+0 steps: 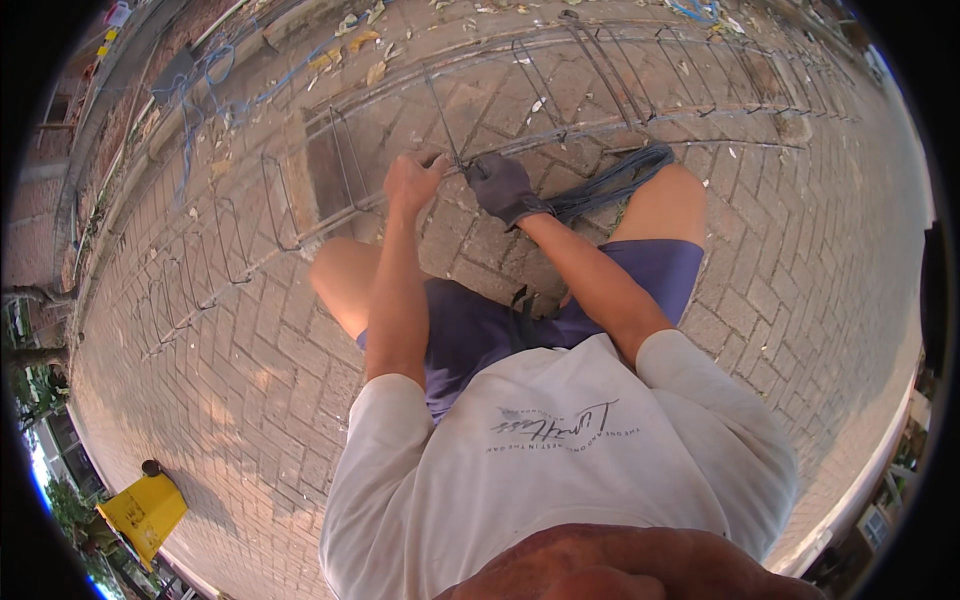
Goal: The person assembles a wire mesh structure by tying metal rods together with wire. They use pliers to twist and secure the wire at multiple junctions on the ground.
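Brick paving all round, herringbone pattern. Long rebar cage lies across it, far side. Person squats at cage. Bare left hand closed round cage bar. Gloved right hand just right of it, clenched on thin tool. Wire bundle right of glove. Yellow bin near left.

- rebar cage lies across the paving, just beyond the fingers
- left hand left of right hand, both on a bar
- wire bundle right of the fingers; bin far behind, left
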Motion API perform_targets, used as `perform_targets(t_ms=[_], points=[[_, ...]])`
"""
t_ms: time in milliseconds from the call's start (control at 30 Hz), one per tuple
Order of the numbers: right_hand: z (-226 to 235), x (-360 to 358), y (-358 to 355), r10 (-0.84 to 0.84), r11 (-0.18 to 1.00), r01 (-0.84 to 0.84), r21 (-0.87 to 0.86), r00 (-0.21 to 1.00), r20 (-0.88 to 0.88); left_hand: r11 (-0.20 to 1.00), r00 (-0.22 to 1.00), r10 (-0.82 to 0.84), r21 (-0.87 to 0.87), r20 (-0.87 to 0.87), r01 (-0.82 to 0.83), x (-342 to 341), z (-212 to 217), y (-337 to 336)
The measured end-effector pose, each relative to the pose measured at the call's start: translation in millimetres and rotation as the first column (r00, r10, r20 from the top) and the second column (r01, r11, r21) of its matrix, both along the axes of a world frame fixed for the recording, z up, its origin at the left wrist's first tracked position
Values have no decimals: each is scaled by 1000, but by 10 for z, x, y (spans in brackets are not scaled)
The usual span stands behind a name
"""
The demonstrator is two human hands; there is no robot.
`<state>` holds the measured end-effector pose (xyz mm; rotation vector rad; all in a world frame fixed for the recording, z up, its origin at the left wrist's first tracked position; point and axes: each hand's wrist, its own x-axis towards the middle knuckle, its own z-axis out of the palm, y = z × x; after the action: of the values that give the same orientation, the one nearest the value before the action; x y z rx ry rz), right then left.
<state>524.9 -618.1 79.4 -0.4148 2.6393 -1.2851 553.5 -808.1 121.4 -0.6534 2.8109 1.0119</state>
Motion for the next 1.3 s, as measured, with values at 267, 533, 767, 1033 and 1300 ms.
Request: perform_targets(t_ms=[267,533,767,1033,1300], points=[[-105,-43,4,-14,962,124,-243,912,411,948,947,318,26,-54,-317,-171,-161,120],[16,-78,-82,-62,951,195,-240,880,470,798,881,362,589,-305,-124,-39,-233,99],[74,-14,-204,-176,971,222,-87,914,365,990,939,29,136,-342,19,264,26,220],[34,78,-254,-246,954,287,-87,913,325,966,908,-259,-80,-330,246,116,253,263],[26,132,-275,-285,943,319,-92,920,268,949,936,-309,-123,-171,291,-353,323,382]])
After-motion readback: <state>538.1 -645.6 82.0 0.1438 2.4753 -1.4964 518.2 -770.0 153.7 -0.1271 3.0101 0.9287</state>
